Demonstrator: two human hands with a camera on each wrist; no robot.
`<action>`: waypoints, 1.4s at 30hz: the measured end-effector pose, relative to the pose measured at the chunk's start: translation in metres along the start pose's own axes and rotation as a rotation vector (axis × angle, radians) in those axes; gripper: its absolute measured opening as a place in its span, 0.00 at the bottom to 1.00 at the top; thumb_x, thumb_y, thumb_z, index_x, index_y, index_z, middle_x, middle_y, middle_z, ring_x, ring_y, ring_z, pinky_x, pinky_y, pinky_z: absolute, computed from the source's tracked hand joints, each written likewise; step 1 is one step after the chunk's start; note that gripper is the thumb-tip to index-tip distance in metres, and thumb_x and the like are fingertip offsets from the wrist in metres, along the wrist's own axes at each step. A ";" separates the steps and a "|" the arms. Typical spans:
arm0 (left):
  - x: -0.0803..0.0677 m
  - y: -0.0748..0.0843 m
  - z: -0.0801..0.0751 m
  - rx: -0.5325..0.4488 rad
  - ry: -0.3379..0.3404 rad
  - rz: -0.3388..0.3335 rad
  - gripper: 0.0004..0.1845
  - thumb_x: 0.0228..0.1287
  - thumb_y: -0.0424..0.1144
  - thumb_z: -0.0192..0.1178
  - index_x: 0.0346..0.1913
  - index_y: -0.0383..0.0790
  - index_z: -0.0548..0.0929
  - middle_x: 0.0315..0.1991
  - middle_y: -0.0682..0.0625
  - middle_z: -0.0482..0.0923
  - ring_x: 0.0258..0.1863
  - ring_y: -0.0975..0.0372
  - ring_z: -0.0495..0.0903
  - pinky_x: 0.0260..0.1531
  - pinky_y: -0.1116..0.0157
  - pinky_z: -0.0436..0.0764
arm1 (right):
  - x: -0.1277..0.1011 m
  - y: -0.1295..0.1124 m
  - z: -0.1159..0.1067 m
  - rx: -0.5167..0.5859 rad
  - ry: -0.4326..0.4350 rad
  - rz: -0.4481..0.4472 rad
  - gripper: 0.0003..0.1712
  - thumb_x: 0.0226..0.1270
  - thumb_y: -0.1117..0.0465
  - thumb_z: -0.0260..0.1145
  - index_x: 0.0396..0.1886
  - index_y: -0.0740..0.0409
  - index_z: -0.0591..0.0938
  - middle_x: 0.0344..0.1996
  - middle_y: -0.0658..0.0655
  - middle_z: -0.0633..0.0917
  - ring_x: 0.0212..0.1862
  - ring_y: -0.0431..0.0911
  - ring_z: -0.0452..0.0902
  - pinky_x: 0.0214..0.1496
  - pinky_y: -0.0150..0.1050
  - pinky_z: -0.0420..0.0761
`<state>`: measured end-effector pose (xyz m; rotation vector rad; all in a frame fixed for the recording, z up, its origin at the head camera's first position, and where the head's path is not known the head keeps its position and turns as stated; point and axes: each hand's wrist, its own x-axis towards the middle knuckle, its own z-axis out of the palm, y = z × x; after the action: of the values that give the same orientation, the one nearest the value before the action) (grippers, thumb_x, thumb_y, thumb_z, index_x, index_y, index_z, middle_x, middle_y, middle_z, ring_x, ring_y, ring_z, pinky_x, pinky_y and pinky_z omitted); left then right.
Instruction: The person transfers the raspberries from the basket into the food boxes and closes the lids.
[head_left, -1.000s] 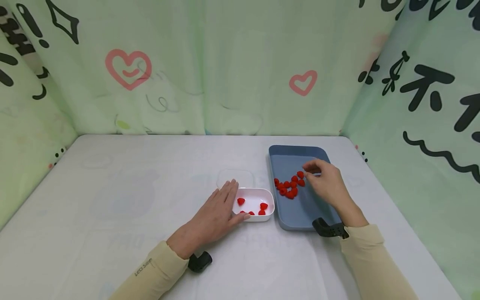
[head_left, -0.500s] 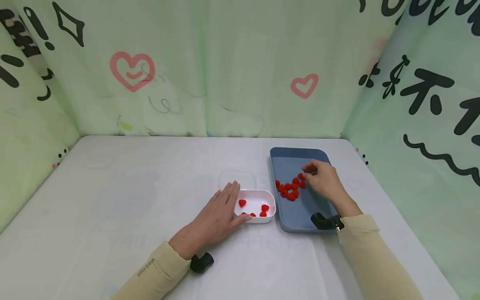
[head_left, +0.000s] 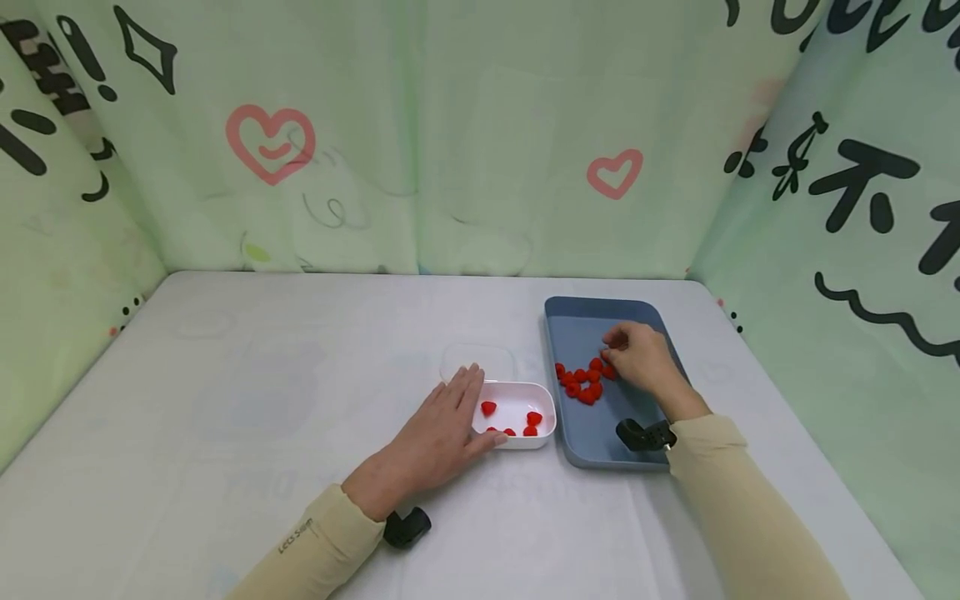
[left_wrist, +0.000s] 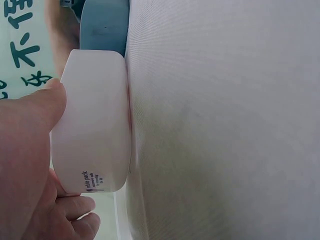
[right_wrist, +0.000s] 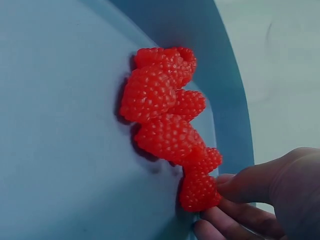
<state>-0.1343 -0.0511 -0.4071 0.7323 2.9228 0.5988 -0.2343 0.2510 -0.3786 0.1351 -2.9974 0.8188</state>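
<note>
Lower middle of the head view, my left hand [head_left: 442, 433] lies flat on the table [head_left: 262, 417], fingers straight and together, pressed against the left wall of the white box [head_left: 543, 429]. In the left wrist view the thumb sits on the box [left_wrist: 92, 135] rim near the upper left of the frame, and the other fingers [left_wrist: 75, 210] touch its wall at the lower left; nothing is gripped. Inside the box I see a few raspberries [head_left: 488, 407], one towards its left and the rest along its near edge.

Just behind the box, a clear lid [head_left: 477, 360] lies flat on the table, faint against the cloth.

Right of the box, almost touching it, is the blue tray [head_left: 600, 437]. A cluster of raspberries [head_left: 581, 385] sits in its middle. My right hand [head_left: 637, 360] is over the tray at the right end of that cluster, fingers curled down onto the fruit. The right wrist view shows the fingers [right_wrist: 245, 182] at the lower right of the frame closing on the end berry [right_wrist: 198, 192], thumb against its side; the other berries run up the frame from it, touching one another near the tray [right_wrist: 60, 125] wall.
</note>
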 end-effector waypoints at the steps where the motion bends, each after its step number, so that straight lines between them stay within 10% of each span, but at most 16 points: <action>1: 0.000 0.000 0.000 -0.002 0.000 0.001 0.47 0.70 0.62 0.53 0.78 0.33 0.50 0.79 0.43 0.51 0.80 0.51 0.50 0.77 0.49 0.56 | 0.001 0.000 0.001 -0.002 0.001 0.002 0.12 0.66 0.68 0.63 0.46 0.71 0.81 0.44 0.71 0.84 0.45 0.60 0.80 0.49 0.53 0.82; 42: 0.000 0.002 -0.001 0.086 0.012 0.003 0.45 0.71 0.62 0.49 0.78 0.33 0.52 0.79 0.42 0.51 0.80 0.51 0.49 0.77 0.49 0.53 | -0.019 -0.009 -0.005 0.081 0.085 -0.076 0.11 0.69 0.68 0.61 0.47 0.69 0.81 0.43 0.67 0.85 0.45 0.58 0.82 0.40 0.42 0.81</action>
<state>-0.1339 -0.0493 -0.4057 0.7448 2.9754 0.4822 -0.2146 0.2471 -0.3706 0.2092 -2.8626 0.9143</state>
